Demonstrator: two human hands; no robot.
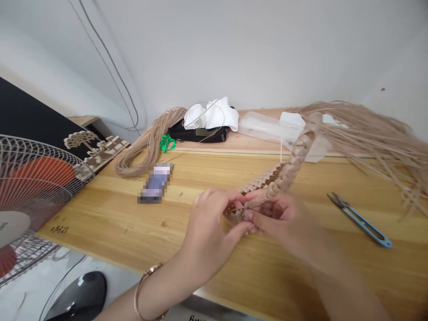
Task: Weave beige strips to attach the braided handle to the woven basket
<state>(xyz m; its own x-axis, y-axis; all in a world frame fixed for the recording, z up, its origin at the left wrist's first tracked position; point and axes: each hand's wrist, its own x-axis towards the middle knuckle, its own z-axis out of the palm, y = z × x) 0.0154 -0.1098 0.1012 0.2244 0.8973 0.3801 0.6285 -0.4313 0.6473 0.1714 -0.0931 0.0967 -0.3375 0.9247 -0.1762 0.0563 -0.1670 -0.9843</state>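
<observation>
Both of my hands meet over the wooden table (pixel 110 214) on a piece of woven straw work (pixel 264 183). My left hand (pixel 214 227), with a bracelet at the wrist, pinches the near end of the weave between thumb and fingers. My right hand (pixel 284 220) grips the same end from the right, fingers curled round it. A thick braided straw band (pixel 301 149) rises from the weave up and to the right. Its loose pale strands (pixel 374 133) fan out over the table's right side.
Blue thread snips (pixel 363 220) lie right of my hands. A phone (pixel 155 183), a straw bundle (pixel 147 145) with a green tie, a black pouch (pixel 197 133) under white cloth and clear plastic bags (pixel 267 127) sit further back. A fan (pixel 30 200) stands at the left.
</observation>
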